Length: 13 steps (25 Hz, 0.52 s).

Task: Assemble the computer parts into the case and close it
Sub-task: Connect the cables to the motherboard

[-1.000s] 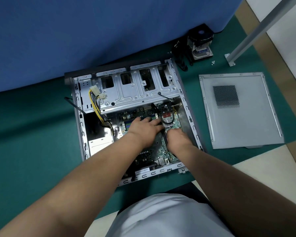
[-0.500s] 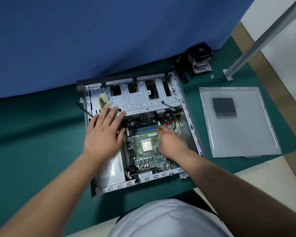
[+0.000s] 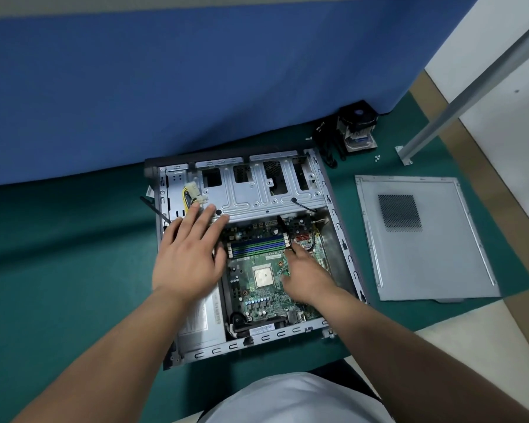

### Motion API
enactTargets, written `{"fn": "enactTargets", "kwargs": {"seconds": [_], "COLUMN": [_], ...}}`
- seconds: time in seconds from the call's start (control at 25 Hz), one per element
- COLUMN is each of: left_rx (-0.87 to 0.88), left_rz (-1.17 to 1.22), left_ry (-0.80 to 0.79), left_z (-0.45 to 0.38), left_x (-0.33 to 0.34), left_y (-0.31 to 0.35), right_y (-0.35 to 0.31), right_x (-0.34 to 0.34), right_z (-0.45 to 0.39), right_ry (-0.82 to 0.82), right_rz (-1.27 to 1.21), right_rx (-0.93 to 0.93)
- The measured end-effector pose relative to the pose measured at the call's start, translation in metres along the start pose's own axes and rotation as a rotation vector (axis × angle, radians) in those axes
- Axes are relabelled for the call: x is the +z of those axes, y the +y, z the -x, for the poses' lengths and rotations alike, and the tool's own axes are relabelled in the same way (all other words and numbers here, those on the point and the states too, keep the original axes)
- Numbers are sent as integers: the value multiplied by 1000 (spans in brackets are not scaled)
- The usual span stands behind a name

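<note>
The left hand covers the case's 9 o'clock part and most of the silver box there; what lies under its palm cannot be told. The right hand hides the board toward 3 o'clock, and its fingertip contact is unclear. At 1 o'clock the cooler and small screws are too small to make out.

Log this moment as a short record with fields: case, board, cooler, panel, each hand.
case: open grey metal computer case, lying flat on green mat
board: green motherboard inside, bare silver CPU exposed
cooler: black fan cooler on mat, beyond case
panel: grey vented side panel lying right of case
left hand: open, fingers spread
right hand: on board
</note>
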<state>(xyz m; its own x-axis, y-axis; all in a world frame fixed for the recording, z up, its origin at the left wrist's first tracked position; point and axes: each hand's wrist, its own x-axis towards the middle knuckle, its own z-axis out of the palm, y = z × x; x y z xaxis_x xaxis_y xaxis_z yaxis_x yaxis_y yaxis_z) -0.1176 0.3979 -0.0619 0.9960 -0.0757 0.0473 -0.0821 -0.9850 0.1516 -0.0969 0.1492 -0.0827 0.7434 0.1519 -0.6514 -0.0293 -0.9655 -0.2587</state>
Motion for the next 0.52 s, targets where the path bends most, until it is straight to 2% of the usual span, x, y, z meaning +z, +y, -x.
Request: {"fn": "enactTargets", "kwargs": {"seconds": [0.12,0.28,0.36,0.44,0.52], "left_rx": [-9,-129,-239,-364,-584], "left_rz": [11,134,292,451,573], "left_ry": [5,9,92,250,372], "left_z": [2,2,-1,-7,-12], "left_x": [0,-3,-7,-12,-18], "left_y": [2,5,4,8,10], "right_y": [4,0,-4,-6,-8], "right_x": [-4,-19,-31,-43,-55], "right_z": [7,22,30,35,38], "right_ry": [-19,125,215,296,324], "right_rz": [-10,-38,-30,-10,-35], "right_rx": [-23,-114,-181,-247,-304]}}
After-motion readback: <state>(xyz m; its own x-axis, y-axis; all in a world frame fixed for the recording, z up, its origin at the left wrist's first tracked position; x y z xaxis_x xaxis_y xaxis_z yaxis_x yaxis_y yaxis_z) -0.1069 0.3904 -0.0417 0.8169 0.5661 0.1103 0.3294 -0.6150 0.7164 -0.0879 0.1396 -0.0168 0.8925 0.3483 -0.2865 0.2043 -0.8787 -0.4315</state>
